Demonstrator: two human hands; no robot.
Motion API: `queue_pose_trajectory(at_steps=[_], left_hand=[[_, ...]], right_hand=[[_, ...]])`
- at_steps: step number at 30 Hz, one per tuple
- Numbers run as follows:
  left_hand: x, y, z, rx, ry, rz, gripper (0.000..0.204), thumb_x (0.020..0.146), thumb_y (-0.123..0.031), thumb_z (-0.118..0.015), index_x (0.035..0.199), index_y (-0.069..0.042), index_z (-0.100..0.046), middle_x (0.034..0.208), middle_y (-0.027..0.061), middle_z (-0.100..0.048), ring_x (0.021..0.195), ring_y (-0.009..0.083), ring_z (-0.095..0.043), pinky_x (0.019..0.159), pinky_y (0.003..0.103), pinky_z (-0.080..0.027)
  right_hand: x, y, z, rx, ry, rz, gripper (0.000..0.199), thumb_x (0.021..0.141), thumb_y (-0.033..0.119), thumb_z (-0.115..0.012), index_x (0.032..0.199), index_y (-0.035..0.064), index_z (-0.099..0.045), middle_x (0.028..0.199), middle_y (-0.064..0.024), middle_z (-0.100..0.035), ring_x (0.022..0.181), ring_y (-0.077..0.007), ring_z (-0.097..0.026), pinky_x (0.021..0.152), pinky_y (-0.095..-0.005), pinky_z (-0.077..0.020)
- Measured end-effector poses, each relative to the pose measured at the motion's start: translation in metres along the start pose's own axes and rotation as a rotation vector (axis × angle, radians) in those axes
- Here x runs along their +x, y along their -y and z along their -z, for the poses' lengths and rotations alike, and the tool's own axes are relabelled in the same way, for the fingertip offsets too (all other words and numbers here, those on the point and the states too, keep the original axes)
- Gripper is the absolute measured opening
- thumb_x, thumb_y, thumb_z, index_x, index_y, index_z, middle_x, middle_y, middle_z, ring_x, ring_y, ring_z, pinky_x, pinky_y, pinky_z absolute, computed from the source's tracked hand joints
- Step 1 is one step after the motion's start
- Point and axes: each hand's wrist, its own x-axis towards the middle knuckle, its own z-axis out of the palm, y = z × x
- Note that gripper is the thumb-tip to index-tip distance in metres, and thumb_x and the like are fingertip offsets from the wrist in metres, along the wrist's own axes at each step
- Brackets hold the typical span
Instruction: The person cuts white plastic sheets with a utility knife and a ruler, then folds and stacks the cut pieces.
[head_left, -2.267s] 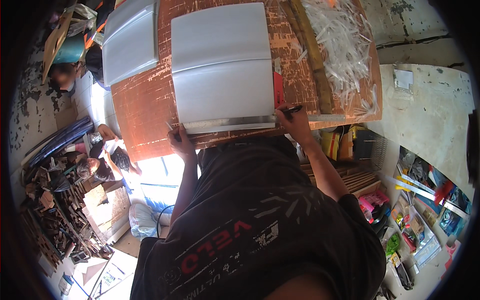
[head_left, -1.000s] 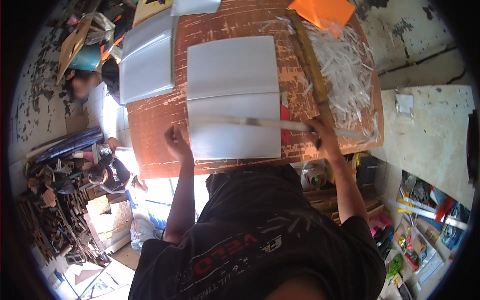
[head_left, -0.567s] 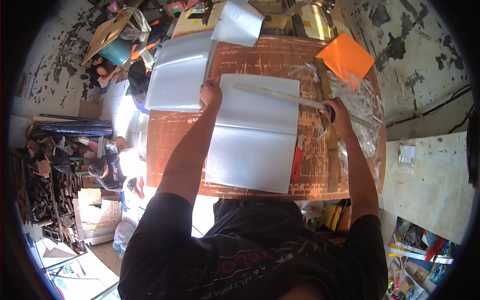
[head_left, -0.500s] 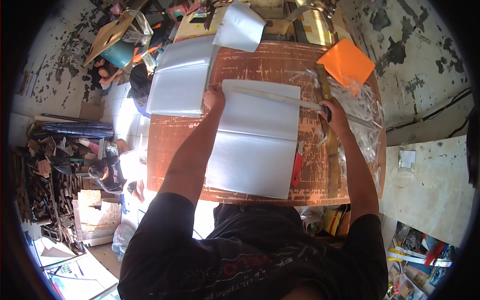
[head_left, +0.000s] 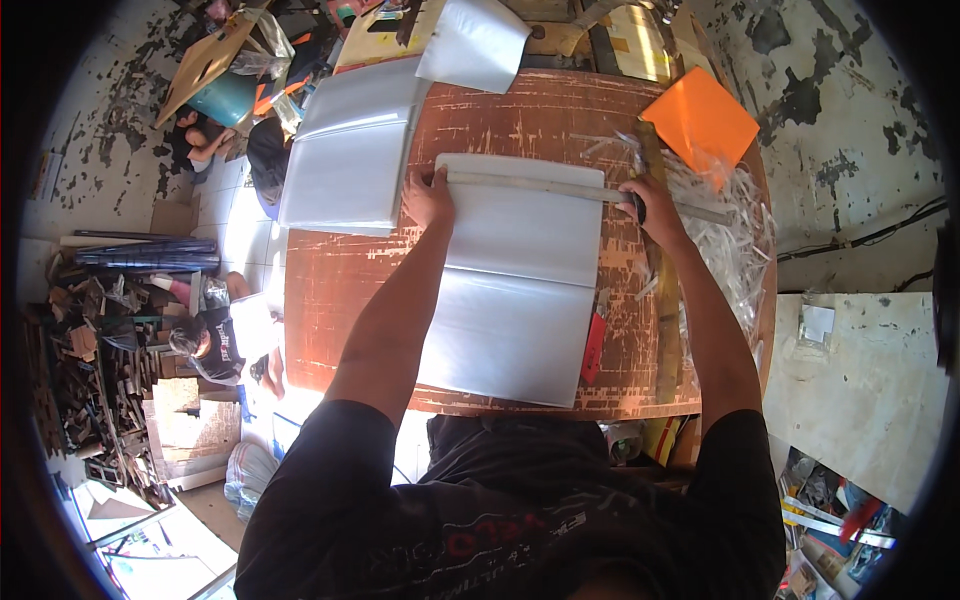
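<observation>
Round reddish-brown worktop (head_left: 340, 300) carried work. Large white sheet (head_left: 520, 290) lay flat at centre, pale, glossy, near edge toward person. Long wooden straightedge (head_left: 540, 185) lay across its far end. Step judged: lining up for cut. Left hand (head_left: 428, 197) pressed straightedge end, grip flat, holding nothing. Right hand (head_left: 650, 208) closed round dark-handled tool. Next move called for steady pressure, straight pull along edge.

Straightedge (head_left: 540, 186) lies across sheet (head_left: 515, 290) on table (head_left: 340, 320), seemingly flat.
</observation>
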Motion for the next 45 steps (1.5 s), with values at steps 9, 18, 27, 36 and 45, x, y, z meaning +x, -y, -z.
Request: queue_pose_trajectory(at_steps=[9, 18, 27, 36, 45], left_hand=[[0.002, 0.001, 0.002, 0.018, 0.033, -0.007, 0.030, 0.085, -0.040, -0.075, 0.098, -0.013, -0.070, 0.103, 0.0048, -0.068, 0.106, 0.0303, -0.060, 0.098, 0.052, -0.039], [-0.005, -0.008, 0.007, 0.030, -0.018, -0.006, 0.025, 0.092, -0.039, -0.068, 0.102, -0.016, -0.069, 0.105, 0.0021, -0.065, 0.112, 0.0268, -0.057, 0.102, 0.049, -0.037], [-0.001, -0.004, 0.004, 0.062, 0.014, 0.002, 0.027, 0.090, -0.041, -0.070, 0.102, -0.017, -0.069, 0.104, 0.0021, -0.066, 0.112, 0.0261, -0.057, 0.101, 0.047, -0.038], [-0.002, -0.003, 0.005, 0.078, -0.006, -0.015, 0.027, 0.091, -0.041, -0.069, 0.104, -0.017, -0.070, 0.107, 0.0018, -0.066, 0.114, 0.0258, -0.056, 0.103, 0.047, -0.037], [-0.003, -0.004, 0.006, 0.076, 0.007, -0.007, 0.026, 0.091, -0.041, -0.068, 0.103, -0.017, -0.069, 0.107, 0.0021, -0.065, 0.113, 0.0271, -0.056, 0.102, 0.049, -0.037]], right_hand=[[0.004, -0.004, -0.005, -0.081, 0.009, 0.009, 0.028, 0.081, 0.017, -0.081, 0.103, 0.0086, -0.067, 0.098, -0.0104, -0.062, 0.094, -0.0337, -0.061, 0.083, -0.0447, -0.0503], [0.005, 0.001, -0.005, -0.117, -0.055, 0.002, 0.028, 0.089, 0.027, -0.077, 0.107, 0.0095, -0.067, 0.097, -0.0092, -0.063, 0.093, -0.0310, -0.061, 0.080, -0.0419, -0.0500], [0.025, 0.007, -0.038, 0.762, -0.231, -0.305, 0.021, 0.099, 0.020, -0.067, 0.108, 0.0020, -0.065, 0.080, -0.0044, -0.065, 0.067, -0.0083, -0.058, 0.061, -0.0262, -0.0493], [0.029, 0.004, -0.059, 0.400, -0.204, -0.301, 0.020, 0.099, 0.019, -0.067, 0.099, -0.0003, -0.062, 0.066, -0.0074, -0.064, 0.056, -0.0166, -0.063, 0.055, -0.0309, -0.0496], [0.031, 0.001, -0.057, 0.300, -0.173, -0.314, 0.021, 0.097, 0.020, -0.067, 0.094, 0.0004, -0.061, 0.065, -0.0137, -0.064, 0.058, -0.0274, -0.065, 0.057, -0.0380, -0.0495]])
